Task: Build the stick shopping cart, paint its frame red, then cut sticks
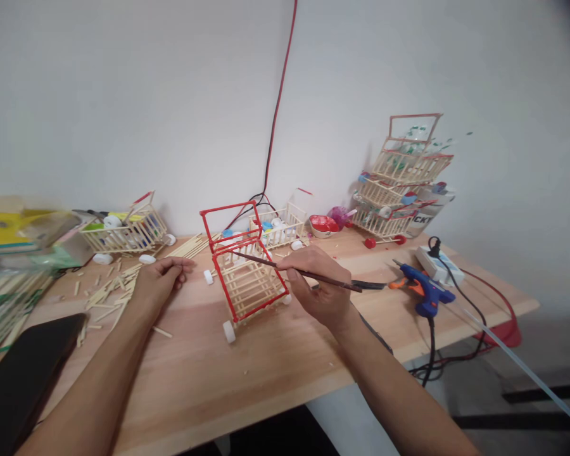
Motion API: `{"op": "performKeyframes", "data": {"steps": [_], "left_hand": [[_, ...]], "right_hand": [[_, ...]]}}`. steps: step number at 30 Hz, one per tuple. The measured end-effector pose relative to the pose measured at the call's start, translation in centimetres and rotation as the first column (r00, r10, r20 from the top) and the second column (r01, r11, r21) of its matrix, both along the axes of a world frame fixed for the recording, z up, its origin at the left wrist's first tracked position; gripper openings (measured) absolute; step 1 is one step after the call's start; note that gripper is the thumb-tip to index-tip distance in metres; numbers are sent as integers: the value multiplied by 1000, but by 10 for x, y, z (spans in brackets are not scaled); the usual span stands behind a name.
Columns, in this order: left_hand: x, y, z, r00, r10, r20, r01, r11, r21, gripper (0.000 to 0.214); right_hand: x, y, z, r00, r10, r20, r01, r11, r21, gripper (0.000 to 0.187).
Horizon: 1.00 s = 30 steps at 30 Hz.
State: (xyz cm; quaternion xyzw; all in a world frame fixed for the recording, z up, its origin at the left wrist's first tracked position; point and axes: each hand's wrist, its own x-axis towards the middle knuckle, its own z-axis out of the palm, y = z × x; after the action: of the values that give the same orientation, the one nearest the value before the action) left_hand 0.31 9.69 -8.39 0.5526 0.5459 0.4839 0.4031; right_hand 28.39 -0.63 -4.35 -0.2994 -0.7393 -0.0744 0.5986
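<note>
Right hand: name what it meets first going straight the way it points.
Likely the stick cart: the right hand aims its brush leftward at the red rim; contact is unclear.

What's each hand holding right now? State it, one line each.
Left hand: empty, loosely curled on the table by loose sticks.
Right hand: closed on a thin brush, tip at the small cart.

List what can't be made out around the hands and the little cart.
Head view:
- Brush in right hand: tip too thin to tell if it touches the cart.
- Left hand: curled fingers hide any grip.
- Yellow box: blurred.
- Dark slab: cut by the left edge.
</note>
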Motion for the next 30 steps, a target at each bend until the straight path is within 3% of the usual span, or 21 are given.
{"op": "performKeyframes", "data": {"steps": [7, 16, 30], "left_hand": [[-2, 2, -4, 1000, -8, -2, 8, 1000, 5, 22], [-5, 5, -8, 1000, -19, -6, 19, 1000, 16, 29], [-2, 2, -3, 1000, -20, -22, 20, 1000, 5, 32]], "right_hand": [[1, 0, 2, 999, -46, -14, 46, 999, 8, 18], [1, 1, 0, 1000, -16, -4, 16, 1000, -9, 17], [15, 2, 8, 970, -242, -27, 244, 966, 82, 18]]}}
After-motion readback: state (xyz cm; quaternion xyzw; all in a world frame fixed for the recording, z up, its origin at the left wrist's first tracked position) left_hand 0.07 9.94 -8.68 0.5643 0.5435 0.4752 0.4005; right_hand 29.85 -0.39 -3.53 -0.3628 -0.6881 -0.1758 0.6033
